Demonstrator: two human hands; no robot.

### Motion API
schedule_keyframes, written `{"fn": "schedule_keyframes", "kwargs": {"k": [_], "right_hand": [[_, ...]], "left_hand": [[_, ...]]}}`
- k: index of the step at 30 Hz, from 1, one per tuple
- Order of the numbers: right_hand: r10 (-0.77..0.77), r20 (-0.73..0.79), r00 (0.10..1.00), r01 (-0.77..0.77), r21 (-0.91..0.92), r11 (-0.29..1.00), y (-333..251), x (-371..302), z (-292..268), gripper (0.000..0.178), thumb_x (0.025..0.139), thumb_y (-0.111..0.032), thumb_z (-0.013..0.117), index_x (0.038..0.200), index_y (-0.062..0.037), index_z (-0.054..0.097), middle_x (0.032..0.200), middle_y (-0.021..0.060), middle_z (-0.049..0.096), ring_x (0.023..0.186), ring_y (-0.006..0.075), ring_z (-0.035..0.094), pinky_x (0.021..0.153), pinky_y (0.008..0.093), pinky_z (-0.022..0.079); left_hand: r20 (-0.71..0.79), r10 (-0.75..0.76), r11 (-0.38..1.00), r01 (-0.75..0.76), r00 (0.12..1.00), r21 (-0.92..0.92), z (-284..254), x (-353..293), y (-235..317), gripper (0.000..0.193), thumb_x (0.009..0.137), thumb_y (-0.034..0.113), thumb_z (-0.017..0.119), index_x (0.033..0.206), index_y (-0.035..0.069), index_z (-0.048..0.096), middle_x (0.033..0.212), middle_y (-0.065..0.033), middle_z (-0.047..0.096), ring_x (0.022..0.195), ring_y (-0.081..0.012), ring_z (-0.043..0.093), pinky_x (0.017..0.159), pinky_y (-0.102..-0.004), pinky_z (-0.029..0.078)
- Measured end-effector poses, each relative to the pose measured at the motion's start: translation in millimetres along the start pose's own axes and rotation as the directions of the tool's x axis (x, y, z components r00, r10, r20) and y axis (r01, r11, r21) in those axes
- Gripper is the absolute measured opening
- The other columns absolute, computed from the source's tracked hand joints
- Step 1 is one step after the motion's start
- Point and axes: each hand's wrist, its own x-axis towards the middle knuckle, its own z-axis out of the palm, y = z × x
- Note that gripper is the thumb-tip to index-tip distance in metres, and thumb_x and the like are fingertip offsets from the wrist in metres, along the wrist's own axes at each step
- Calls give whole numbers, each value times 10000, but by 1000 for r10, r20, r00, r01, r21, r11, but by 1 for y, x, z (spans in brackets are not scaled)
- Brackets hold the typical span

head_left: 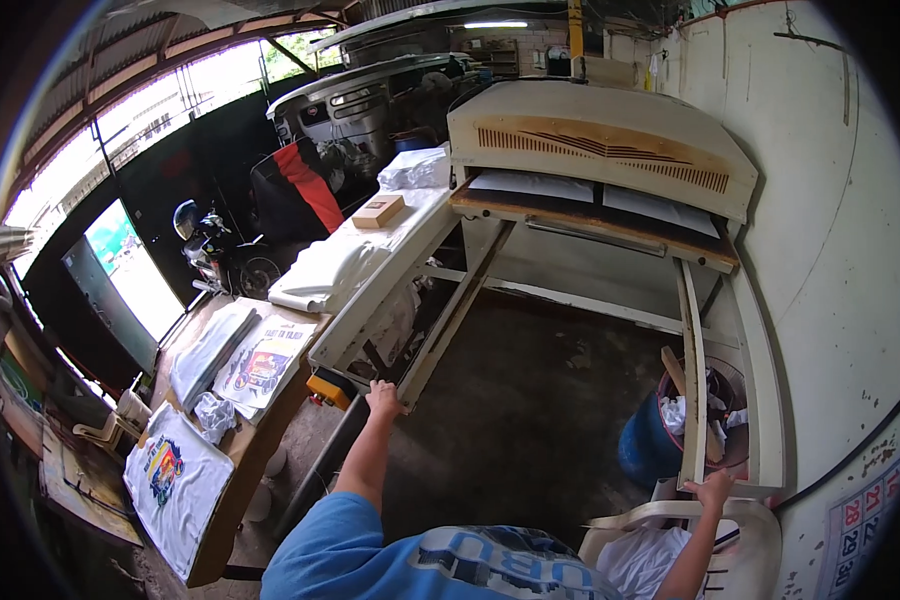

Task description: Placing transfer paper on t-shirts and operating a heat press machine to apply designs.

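A large cream heat press [600, 130] with a rust-stained vented hood stands ahead of me. Two long metal rails run from it toward me, with open space between them. My left hand [384, 398] is closed around the near end of the left rail [460, 310]. At the near end of the right rail [693, 380], my right hand [712, 487] grips the metal, its fingers partly hidden. Under the hood, white sheets [660, 208] lie on the dark flat tray [570, 212], which has a bar handle [595, 238] along its front.
On the left, a long table holds folded white shirts [335, 270], a small brown box [378, 211] and printed shirts [180, 480]. A blue drum [642, 445] with scraps stands beneath the right rail. A white plastic chair [760, 540] is close by my right arm. A motorcycle [220, 250] stands farther left.
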Motion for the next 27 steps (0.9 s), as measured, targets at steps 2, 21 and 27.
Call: {"fn": "schedule_keyframes", "kwargs": {"k": [2, 21, 27], "right_hand": [[-23, -23, 999, 22, -19, 1000, 2, 0, 0, 444, 409, -351, 804, 578, 9, 607, 817, 166, 547, 873, 301, 504, 983, 414, 254], [52, -111, 992, -57, -48, 997, -31, -23, -14, 579, 465, -287, 791, 908, -6, 546, 1121, 170, 436, 1030, 347, 425, 909, 434, 322], [54, -563, 824, -19, 68, 998, -82, -122, 39, 617, 667, -78, 629, 1218, -45, 352, 1299, 219, 256, 1169, 391, 314, 937, 450, 304]], "left_hand": [[-71, -1, 1000, -2, 997, -31, 3, -1, 0, 638, 459, 350, 795, 981, 65, 565, 1030, -96, 487, 1021, -262, 413, 793, -374, 434], [-342, -11, 913, -130, 940, -388, -8, -14, -6, 310, 699, 332, 626, 940, 141, 584, 981, -69, 514, 999, -246, 447, 774, -459, 362], [-566, -210, 863, -121, 797, -491, -50, 36, -32, 180, 752, 295, 546, 791, 141, 631, 814, -59, 547, 866, -244, 517, 717, -440, 361]]}}
